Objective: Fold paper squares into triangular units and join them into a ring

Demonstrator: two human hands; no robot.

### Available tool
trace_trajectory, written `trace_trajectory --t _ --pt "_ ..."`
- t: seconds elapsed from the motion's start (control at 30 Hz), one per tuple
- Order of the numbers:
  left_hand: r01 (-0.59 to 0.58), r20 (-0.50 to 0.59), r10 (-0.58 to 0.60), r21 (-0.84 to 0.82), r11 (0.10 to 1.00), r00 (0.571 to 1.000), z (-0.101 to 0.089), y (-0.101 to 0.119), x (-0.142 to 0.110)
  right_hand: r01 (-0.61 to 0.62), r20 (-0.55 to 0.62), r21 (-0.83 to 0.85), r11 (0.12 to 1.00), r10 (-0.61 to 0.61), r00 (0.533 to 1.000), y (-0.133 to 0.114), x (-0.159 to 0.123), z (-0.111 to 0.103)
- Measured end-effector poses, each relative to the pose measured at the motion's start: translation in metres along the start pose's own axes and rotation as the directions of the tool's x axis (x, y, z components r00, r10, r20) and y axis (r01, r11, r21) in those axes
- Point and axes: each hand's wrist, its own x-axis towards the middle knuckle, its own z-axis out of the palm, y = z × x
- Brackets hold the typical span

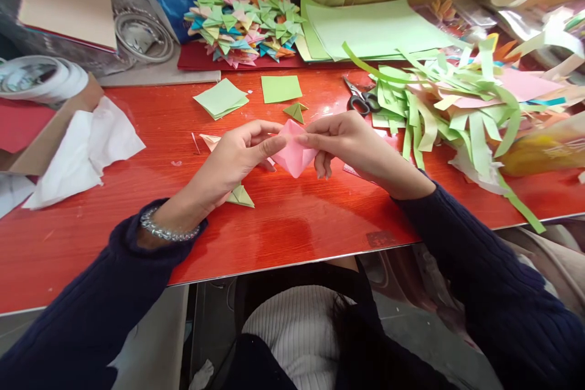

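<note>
A pink folded paper (294,152) is held just above the red table (283,225) between both hands. My left hand (237,158) pinches its left side with thumb and fingers. Its right side is pinched by my right hand (351,143). A folded green triangle (241,196) lies under my left wrist. A pale folded piece (209,141) lies just left of my left hand. Another small green folded piece (295,111) sits beyond the pink paper.
Green paper squares (221,99) (281,88) lie beyond the hands. Black scissors (361,99) rest beside a heap of cut paper strips (461,109) at the right. A pile of folded coloured pieces (244,27) sits at the back. White tissue (85,152) lies at the left.
</note>
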Motion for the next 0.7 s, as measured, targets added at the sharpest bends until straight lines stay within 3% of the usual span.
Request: trace_trajectory --t 0.07,0.17,0.37,0.53,0.7 --pt "0.030 0.038 -0.030 0.009 1.000 0.999 -0.002 0.001 0.001 0.004 -0.054 -0.007 1.000 -0.005 0.999 0.000 0.000 0.000" --pt "0.002 -0.002 -0.002 0.037 0.999 1.000 -0.002 0.000 0.000 0.012 -0.069 0.011 1.000 -0.011 0.998 0.000 0.000 0.001" --pt "-0.075 -0.136 0.081 0.050 0.996 0.987 0.003 -0.006 0.000 0.010 0.076 0.166 0.986 -0.023 0.997 0.005 0.002 0.004" --pt "-0.074 -0.092 0.073 -0.004 0.997 0.993 0.003 -0.004 -0.001 0.027 -0.056 0.184 0.983 -0.017 0.998 0.009 0.004 0.004" --pt "-0.064 -0.127 0.053 -0.081 0.995 0.990 0.001 -0.004 0.000 0.047 -0.094 0.251 0.967 -0.024 0.995 0.010 0.003 0.001"
